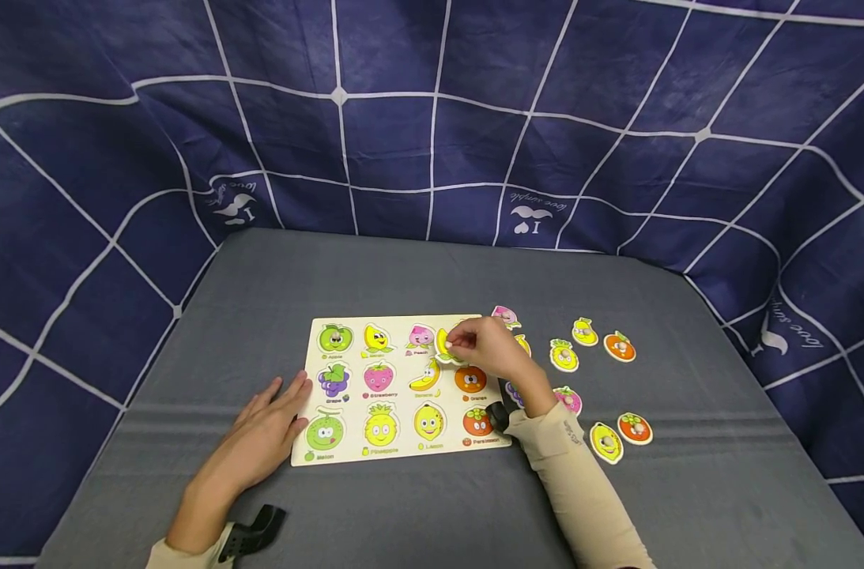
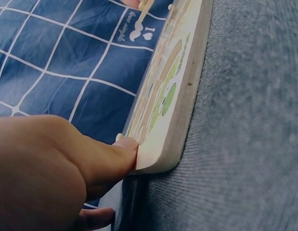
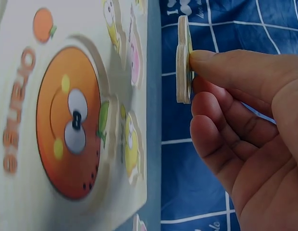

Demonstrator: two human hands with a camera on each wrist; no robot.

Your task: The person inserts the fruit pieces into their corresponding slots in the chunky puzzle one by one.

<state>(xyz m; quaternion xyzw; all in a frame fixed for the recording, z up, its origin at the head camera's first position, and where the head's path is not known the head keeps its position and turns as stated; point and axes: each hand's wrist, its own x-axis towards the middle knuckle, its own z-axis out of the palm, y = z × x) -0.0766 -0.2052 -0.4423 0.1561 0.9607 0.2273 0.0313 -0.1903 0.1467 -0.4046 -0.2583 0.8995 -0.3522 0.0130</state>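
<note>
A pale wooden fruit puzzle board (image 1: 400, 466) lies flat on the grey table, with printed fruit pictures in its recesses. My right hand (image 1: 490, 346) pinches a yellow fruit puzzle piece with green leaves (image 1: 442, 344) between thumb and fingers, above the board's upper right. In the right wrist view that puzzle piece (image 3: 183, 62) is seen edge-on, apart from the board, and the orange picture (image 3: 69, 120) is close by. My left hand (image 1: 264, 431) rests at the board's left edge, fingers extended. In the left wrist view its thumb (image 2: 117, 156) touches the board's corner.
Loose pieces lie right of the board, among them a pineapple (image 1: 564, 356), an orange (image 1: 620, 347), a lemon (image 1: 606, 442), a persimmon (image 1: 635, 429) and a strawberry (image 1: 568, 400). My right forearm hides some of them. A blue checked cloth (image 1: 396, 142) hangs behind the table.
</note>
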